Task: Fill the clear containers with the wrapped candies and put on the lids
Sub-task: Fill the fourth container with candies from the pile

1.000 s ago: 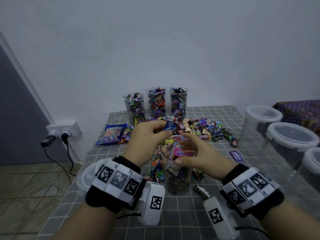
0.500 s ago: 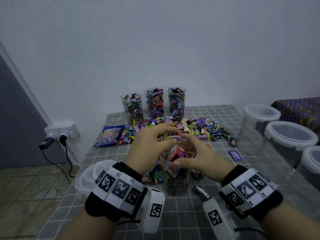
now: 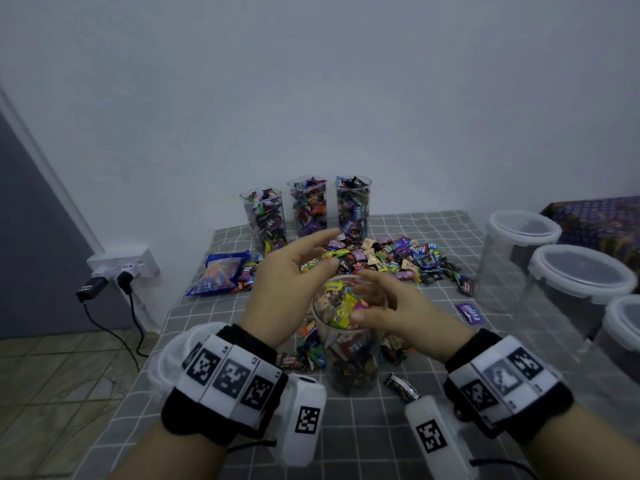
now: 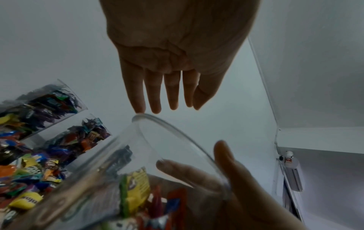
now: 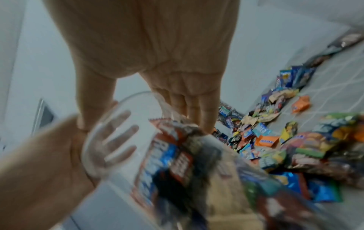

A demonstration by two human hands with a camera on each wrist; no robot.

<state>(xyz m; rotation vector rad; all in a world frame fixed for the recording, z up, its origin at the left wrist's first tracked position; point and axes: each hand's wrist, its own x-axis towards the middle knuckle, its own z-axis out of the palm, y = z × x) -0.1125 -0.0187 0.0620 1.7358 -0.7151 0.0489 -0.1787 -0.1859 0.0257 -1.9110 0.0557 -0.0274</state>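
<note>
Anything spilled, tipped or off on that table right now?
Nothing tipped. Loose candies lie heaped behind the front cup, with strays beside it. Three filled cups at the back stand upright without lids. Both hands are open at the front cup's rim.

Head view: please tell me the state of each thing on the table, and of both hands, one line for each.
Near container: upright, partly filled, no lid.
Three far containers: upright, full, no lids.
Loose candies: piled on the table.
Large tubs: lids on; contents unclear.
Left hand: fingers straight, holds nothing.
Right hand: fingers relaxed at the near container's rim, gripping nothing.
</note>
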